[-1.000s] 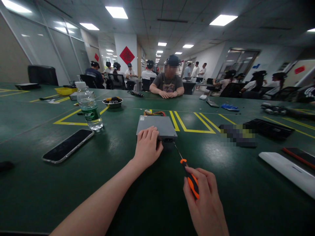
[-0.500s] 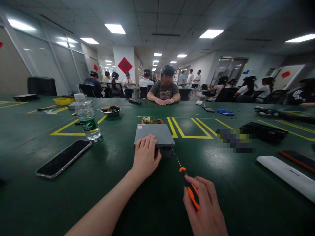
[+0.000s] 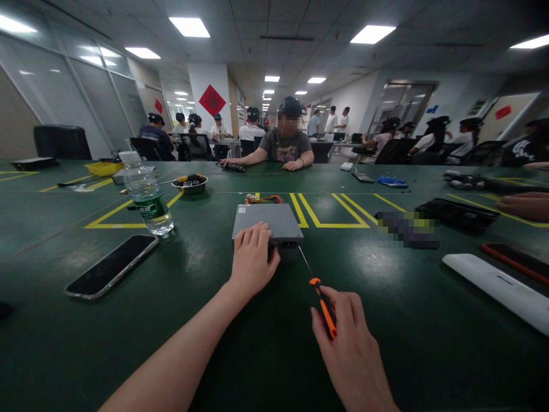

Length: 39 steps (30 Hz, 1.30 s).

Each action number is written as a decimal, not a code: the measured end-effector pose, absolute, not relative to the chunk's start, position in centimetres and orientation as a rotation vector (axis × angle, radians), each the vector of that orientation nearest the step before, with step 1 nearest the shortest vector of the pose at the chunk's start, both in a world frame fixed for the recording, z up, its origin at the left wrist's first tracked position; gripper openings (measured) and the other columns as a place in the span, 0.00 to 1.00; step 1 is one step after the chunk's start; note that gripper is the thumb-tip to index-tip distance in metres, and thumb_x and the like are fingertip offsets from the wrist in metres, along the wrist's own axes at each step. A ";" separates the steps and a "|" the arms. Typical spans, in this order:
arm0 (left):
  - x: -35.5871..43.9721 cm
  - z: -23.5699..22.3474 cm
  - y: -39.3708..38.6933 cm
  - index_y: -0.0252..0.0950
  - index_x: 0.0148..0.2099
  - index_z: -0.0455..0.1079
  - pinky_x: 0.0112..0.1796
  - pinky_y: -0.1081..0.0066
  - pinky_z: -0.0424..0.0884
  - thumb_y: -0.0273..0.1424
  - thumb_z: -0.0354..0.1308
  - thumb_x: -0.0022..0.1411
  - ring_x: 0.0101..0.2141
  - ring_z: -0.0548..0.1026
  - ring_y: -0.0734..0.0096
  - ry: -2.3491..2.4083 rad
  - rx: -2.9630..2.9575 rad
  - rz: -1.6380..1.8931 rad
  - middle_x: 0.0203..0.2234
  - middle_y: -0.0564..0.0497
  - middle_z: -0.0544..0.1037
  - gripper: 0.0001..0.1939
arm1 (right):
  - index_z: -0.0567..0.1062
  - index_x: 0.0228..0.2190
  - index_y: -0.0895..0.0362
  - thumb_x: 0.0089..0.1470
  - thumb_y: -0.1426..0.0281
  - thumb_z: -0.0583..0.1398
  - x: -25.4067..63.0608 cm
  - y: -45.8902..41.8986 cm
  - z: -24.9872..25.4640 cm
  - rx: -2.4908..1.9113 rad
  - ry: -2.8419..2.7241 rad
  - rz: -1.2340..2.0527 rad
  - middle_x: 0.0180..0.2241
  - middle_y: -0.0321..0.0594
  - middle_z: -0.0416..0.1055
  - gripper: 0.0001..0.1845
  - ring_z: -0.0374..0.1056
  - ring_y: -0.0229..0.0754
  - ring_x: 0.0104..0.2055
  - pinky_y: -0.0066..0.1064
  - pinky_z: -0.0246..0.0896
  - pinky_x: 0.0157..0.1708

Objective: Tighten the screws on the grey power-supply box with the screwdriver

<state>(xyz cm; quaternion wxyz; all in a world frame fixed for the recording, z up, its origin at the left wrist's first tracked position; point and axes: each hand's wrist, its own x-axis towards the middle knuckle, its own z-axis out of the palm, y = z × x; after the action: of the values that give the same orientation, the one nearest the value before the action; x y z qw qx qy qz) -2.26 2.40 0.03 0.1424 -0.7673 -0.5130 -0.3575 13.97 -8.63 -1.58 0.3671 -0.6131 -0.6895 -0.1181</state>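
A grey metal computer power supply (image 3: 283,218) lies on the green table, its bundle of coloured wires (image 3: 263,199) at the far side. My left hand (image 3: 253,249) grips its near left part, fingers over the top and thumb at the near face. In my right hand (image 3: 347,329) is an orange and black screwdriver (image 3: 325,309), held by the handle. Its thin shaft slants up and left, with the tip at the near right corner of the power supply. Whether the tip sits in a screw is too small to tell.
To the left are a phone (image 3: 112,266) and a water bottle (image 3: 146,200), with a metal bowl (image 3: 190,183) of small parts beyond. A white panel (image 3: 497,286) and a black case (image 3: 457,214) lie right. A person (image 3: 286,143) sits opposite; another person's hand (image 3: 525,205) is at the right edge.
My right fingers have shifted on the screwdriver handle, while my left hand keeps its hold. The person opposite has stretched an arm to a black object. Another hand has appeared at right.
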 end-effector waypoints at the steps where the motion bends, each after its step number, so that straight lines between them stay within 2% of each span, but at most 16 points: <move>1: -2.3 0.0 2.4 0.36 0.44 0.61 0.50 0.58 0.56 0.30 0.52 0.56 0.52 0.63 0.60 -1.478 -2.214 -1.033 0.49 0.44 0.69 0.12 | 0.65 0.40 0.60 0.60 0.58 0.42 14.0 -8.6 -1.5 -1.578 -1.771 -0.315 0.32 0.43 0.66 0.21 0.70 0.37 0.25 0.23 0.64 0.15; 6: -2.3 0.0 2.4 0.36 0.45 0.60 0.50 0.59 0.56 0.30 0.52 0.57 0.52 0.63 0.61 -1.484 -2.203 -1.031 0.49 0.44 0.69 0.11 | 0.65 0.41 0.58 0.59 0.64 0.47 14.2 -9.2 -0.9 -1.526 -1.803 -0.248 0.31 0.40 0.66 0.14 0.70 0.36 0.27 0.23 0.64 0.17; 9: -2.3 0.1 2.3 0.36 0.44 0.60 0.50 0.59 0.56 0.30 0.52 0.58 0.52 0.64 0.61 -1.480 -2.201 -1.030 0.49 0.44 0.69 0.11 | 0.64 0.42 0.57 0.59 0.66 0.48 13.7 -9.6 -0.7 -1.471 -1.850 -0.155 0.32 0.39 0.66 0.12 0.70 0.35 0.28 0.21 0.65 0.20; 14: -2.3 0.1 2.3 0.36 0.44 0.61 0.50 0.59 0.56 0.30 0.52 0.58 0.52 0.64 0.61 -1.473 -2.198 -1.032 0.49 0.44 0.70 0.11 | 0.65 0.40 0.58 0.59 0.66 0.46 12.5 -9.2 -0.8 -1.498 -1.861 -0.109 0.32 0.39 0.66 0.13 0.69 0.34 0.25 0.22 0.64 0.18; 19: -2.4 0.1 2.3 0.36 0.44 0.61 0.50 0.59 0.56 0.30 0.51 0.58 0.52 0.64 0.60 -1.463 -2.206 -1.024 0.48 0.44 0.70 0.11 | 0.65 0.40 0.58 0.59 0.66 0.46 12.5 -8.6 -0.8 -1.504 -1.853 -0.132 0.31 0.40 0.66 0.13 0.70 0.36 0.27 0.24 0.65 0.20; 28: -2.3 -0.1 2.4 0.36 0.44 0.62 0.50 0.58 0.57 0.29 0.51 0.58 0.52 0.64 0.60 -1.474 -2.209 -1.044 0.48 0.44 0.70 0.11 | 0.64 0.40 0.58 0.60 0.66 0.46 12.1 -8.5 -1.1 -1.517 -1.878 -0.179 0.31 0.40 0.65 0.12 0.69 0.35 0.26 0.22 0.64 0.17; 35: -2.2 0.0 2.4 0.35 0.45 0.62 0.50 0.59 0.56 0.30 0.52 0.58 0.52 0.63 0.60 -1.472 -2.198 -1.031 0.48 0.44 0.70 0.12 | 0.65 0.39 0.60 0.61 0.65 0.43 11.8 -8.6 -0.7 -1.538 -1.886 -0.258 0.31 0.41 0.65 0.16 0.67 0.33 0.21 0.22 0.60 0.13; 39: -2.4 0.0 2.1 0.35 0.47 0.62 0.50 0.58 0.55 0.31 0.53 0.57 0.53 0.62 0.59 -1.436 -2.211 -1.029 0.49 0.43 0.68 0.14 | 0.67 0.42 0.61 0.61 0.64 0.42 12.0 -8.8 0.0 -1.547 -1.907 -0.333 0.33 0.43 0.66 0.19 0.67 0.33 0.20 0.23 0.61 0.14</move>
<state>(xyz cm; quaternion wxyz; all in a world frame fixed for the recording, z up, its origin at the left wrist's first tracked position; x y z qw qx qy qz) -2.36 2.12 -0.01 0.1550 -0.7718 -0.5012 -0.3592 11.98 -8.82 -0.04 0.3255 -0.5903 -0.7277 -0.1271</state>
